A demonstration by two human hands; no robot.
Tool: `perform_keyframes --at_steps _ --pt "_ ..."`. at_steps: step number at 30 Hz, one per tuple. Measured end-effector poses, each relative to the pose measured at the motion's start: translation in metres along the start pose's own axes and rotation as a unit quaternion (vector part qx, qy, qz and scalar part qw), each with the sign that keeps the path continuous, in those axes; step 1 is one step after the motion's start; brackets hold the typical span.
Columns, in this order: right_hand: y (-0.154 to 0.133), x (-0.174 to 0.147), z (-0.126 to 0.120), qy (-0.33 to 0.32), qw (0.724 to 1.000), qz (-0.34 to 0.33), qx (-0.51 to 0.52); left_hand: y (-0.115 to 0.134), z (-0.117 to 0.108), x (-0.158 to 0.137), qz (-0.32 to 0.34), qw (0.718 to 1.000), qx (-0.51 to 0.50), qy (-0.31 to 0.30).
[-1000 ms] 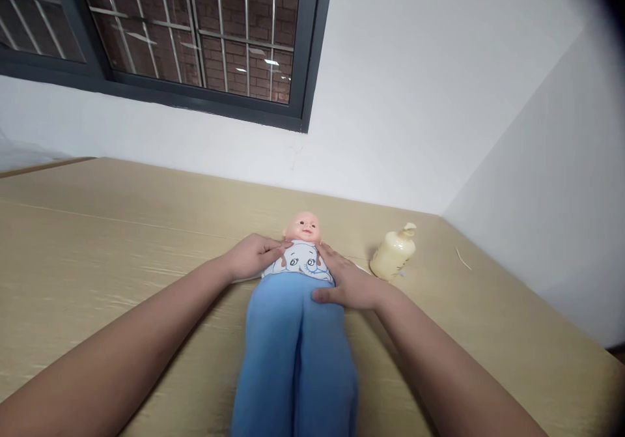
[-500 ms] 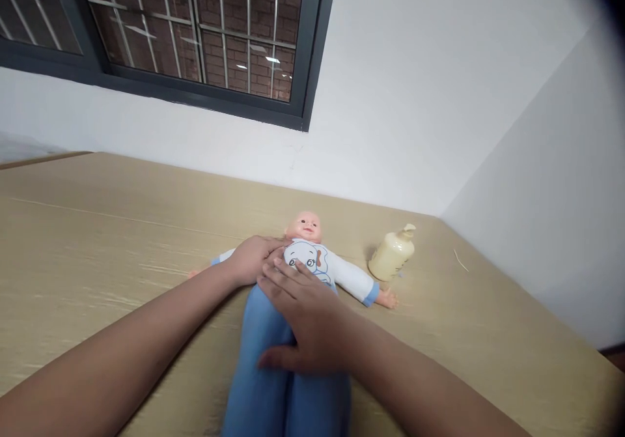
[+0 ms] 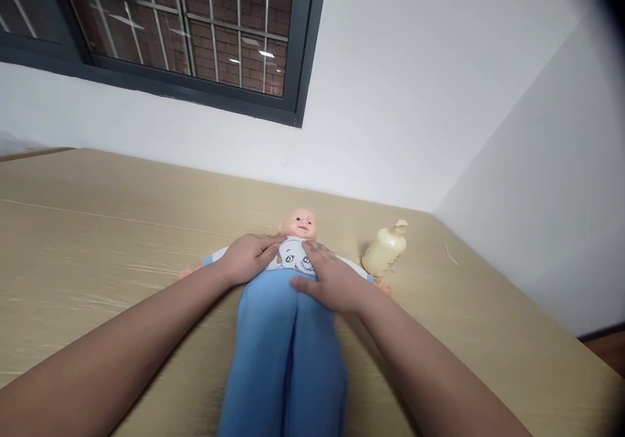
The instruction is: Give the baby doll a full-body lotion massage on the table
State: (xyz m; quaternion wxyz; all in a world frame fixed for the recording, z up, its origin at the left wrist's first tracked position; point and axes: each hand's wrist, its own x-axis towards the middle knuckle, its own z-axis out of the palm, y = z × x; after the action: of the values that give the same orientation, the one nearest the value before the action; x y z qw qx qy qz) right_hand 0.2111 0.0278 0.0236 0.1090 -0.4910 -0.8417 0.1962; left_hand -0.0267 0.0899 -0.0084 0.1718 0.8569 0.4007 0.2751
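A baby doll [image 3: 299, 223] lies on its back, head toward the wall and arms spread out. It wears a white top [image 3: 288, 254] with a printed cartoon animal face and blue cuffs, and long blue trousers [image 3: 268, 346]. My left hand [image 3: 249, 258] rests flat on the left side of the doll's chest, fingers stretched toward its neck. On the right side of the chest lies my right hand [image 3: 332, 277], fingers extended and thumb apart, pointing across the trouser waist. Neither hand grips anything.
A pale yellow pump bottle [image 3: 385, 251] stands to the right, near the doll's hand. Beyond it a thin strand [image 3: 451, 255] lies on the tan tabletop [image 3: 122, 228]. A white wall [image 3: 381, 98] and a dark-framed barred window [image 3: 195, 95] rise behind.
My right hand has moved from the doll's middle up and right to the side of its chest. My left hand stays on the left side. The view has shifted slightly.
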Motion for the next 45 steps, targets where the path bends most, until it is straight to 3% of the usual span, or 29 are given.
perform_keyframes --at_steps 11,21,27,36,45 --pt "0.044 0.006 -0.004 0.037 0.995 0.032 0.082 -0.008 0.005 -0.002 -0.016 0.999 0.02 0.029" --pt "0.052 0.011 0.011 0.097 0.994 0.048 -0.014 -0.017 0.013 0.002 -0.027 0.995 0.085 0.045" --pt "0.056 0.008 0.021 0.135 0.986 0.043 -0.089 -0.014 0.02 -0.004 -0.067 0.985 0.138 0.074" --pt "0.073 -0.018 0.037 0.159 0.954 0.077 -0.242 -0.018 0.012 -0.038 -0.074 0.971 0.225 0.027" --pt "0.082 -0.052 0.04 0.182 0.942 0.113 -0.257 -0.034 -0.007 -0.079 -0.121 0.951 0.285 0.017"
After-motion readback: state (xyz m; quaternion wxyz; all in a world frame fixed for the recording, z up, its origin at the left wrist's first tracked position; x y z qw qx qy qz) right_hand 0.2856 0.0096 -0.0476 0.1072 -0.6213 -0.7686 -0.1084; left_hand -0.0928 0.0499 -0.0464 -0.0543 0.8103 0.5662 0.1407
